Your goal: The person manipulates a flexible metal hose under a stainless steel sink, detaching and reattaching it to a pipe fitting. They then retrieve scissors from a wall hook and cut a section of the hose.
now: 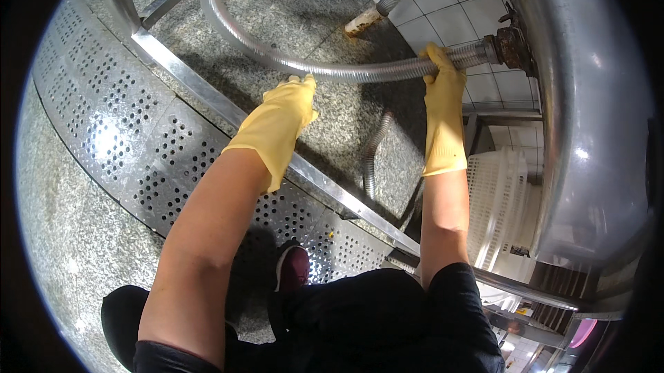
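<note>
A clear ribbed hose [360,73] with a wire-like spiral curves from the upper left across to a rusty pipe fitting [510,48] on the right. My right hand [443,72], in a yellow rubber glove, is wrapped round the hose close to that fitting. In a matching glove, my left hand [287,107] reaches up to the lower side of the hose's bend. Its fingertips are at the hose edge, and the thumb stands apart from them. Whether those fingertips press on the hose, I cannot tell.
A metal frame bar [200,89] crosses diagonally above perforated floor plates [104,103]. A rusty-ended pipe [363,22] meets another ribbed hose by the tiled wall [449,0]. One short hose [375,152] lies on the stone floor. White plastic baskets [494,193] stand below a large steel vessel [595,131].
</note>
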Motion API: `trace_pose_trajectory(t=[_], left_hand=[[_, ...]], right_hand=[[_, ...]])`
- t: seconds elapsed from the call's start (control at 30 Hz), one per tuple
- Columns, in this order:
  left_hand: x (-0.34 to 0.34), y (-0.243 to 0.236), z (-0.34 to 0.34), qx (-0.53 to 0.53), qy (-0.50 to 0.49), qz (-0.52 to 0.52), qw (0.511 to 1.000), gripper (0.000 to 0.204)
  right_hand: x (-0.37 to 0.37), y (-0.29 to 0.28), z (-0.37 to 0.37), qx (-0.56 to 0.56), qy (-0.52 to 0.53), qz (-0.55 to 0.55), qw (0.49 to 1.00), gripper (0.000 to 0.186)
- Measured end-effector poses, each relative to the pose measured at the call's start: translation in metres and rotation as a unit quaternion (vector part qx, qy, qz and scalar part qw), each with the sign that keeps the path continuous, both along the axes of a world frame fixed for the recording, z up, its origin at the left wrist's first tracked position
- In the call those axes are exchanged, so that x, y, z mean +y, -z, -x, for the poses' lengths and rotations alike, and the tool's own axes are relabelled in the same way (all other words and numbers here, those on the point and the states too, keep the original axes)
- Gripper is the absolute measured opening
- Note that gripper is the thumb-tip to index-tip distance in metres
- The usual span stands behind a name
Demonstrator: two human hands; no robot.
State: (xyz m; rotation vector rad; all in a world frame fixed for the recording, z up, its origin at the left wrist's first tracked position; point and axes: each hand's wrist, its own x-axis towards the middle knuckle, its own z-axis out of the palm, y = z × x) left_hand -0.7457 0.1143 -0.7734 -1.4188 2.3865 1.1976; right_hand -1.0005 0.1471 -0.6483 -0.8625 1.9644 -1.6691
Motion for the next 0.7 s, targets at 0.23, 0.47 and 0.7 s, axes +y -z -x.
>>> trace_pose_trajectory(t=[0.23, 0.47, 0.7], left_hand=[[-0.03, 0.009, 0.001, 0.078, -0.171, -0.087, 0.978, 0.07], [-0.072, 0.024, -0.013, 0.358, -0.553, -0.331, 0.676, 0.079], [-0.111, 0.041, -0.027, 0.374, -0.599, -0.384, 0.595, 0.078]], right_hand=[[0.001, 0.004, 0.007, -0.027, -0.024, 0.028, 0.999, 0.025], [-0.001, -0.001, 0.013, -0.006, -0.003, -0.005, 1.0, 0.027], [0.002, 0.001, 0.025, 0.011, -0.017, -0.026, 0.999, 0.028]])
